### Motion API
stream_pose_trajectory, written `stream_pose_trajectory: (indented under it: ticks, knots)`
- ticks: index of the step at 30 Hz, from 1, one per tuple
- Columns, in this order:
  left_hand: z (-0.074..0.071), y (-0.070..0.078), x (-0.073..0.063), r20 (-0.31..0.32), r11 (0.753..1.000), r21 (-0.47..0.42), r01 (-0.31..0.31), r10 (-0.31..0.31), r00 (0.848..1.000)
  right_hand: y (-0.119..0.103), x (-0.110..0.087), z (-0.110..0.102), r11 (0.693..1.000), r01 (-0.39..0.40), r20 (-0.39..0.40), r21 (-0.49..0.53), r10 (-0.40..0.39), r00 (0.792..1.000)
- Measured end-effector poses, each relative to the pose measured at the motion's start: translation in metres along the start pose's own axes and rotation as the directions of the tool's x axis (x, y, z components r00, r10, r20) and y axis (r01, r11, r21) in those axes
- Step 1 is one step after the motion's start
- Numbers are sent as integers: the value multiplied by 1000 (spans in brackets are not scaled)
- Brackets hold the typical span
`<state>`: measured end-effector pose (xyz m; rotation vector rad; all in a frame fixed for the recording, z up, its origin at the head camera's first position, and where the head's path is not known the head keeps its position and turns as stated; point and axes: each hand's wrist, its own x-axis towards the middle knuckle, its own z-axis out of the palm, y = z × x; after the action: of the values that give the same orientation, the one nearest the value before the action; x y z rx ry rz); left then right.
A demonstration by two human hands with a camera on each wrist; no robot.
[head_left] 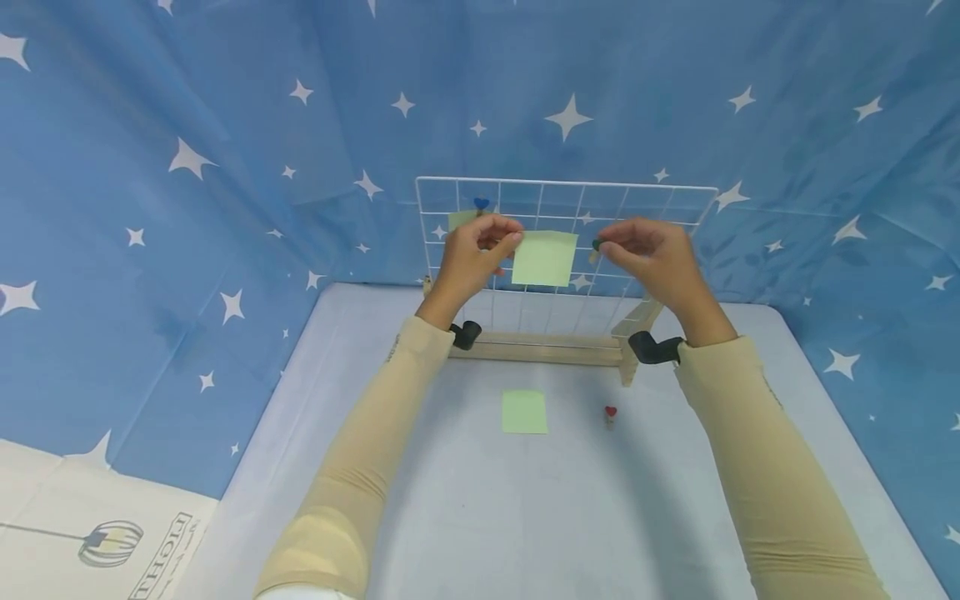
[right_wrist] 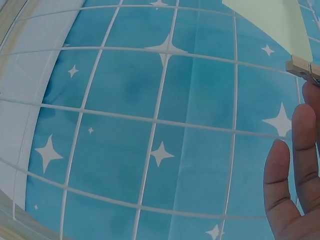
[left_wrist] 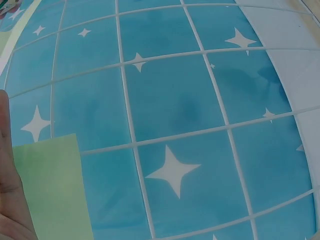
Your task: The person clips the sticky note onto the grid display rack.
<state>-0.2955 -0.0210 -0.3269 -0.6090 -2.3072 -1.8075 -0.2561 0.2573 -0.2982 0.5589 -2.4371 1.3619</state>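
Observation:
In the head view my left hand pinches a light green paper note near its upper left corner, in front of a white wire grid. My right hand pinches a small wooden clothespin topped in green, just right of that note. The right wrist view shows the clothespin at the fingertips, close to the paper. Partly behind my left hand, another green note hangs on the grid at a clothespin with a blue heart.
A wooden stand holds the grid on the white table. In front of it lie a green note and a clothespin with a red heart. A blue star-patterned curtain hangs behind.

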Motion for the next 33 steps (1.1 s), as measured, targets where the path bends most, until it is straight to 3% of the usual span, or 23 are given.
stream_pose_trajectory:
  ticks: [19,27,33]
  knots:
    - [6,4,8,-29,999,-12,-47,47,998,-5,12,-2,998,-45,6,-54,46,999]
    - [9,4,9,-45,999,-47,-23,20,999,-14,18,-3,994,-34,18,-101,36,999]
    - [11,4,9,-62,998,-63,-20,16,998,-22,24,1,991,-17,-16,-131,15,1000]
